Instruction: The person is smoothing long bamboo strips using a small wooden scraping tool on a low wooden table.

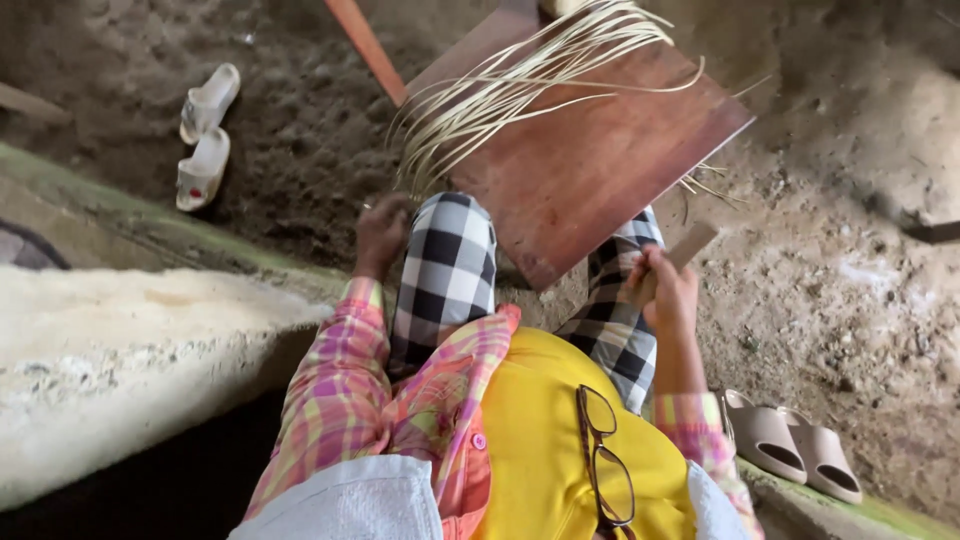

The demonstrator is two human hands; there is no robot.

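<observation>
A reddish-brown wooden board [590, 160] leans across my knees, which are in black-and-white checked trousers. A bundle of thin pale cane strips [500, 85] fans over the board's upper left. My left hand [382, 232] sits at the lower ends of those strips, beside my left knee, fingers curled; whether it grips them is unclear. My right hand [668, 288] is closed around a flat wooden-handled tool [686, 246] by my right knee, just below the board's right edge.
Bare dirt ground surrounds the board. A pair of white sandals [205, 135] lies at the upper left, a tan pair [790, 445] at the lower right. A mossy concrete ledge [150, 225] runs beneath me. Glasses [605, 465] hang on my yellow shirt. An orange stick [365, 45] lies behind.
</observation>
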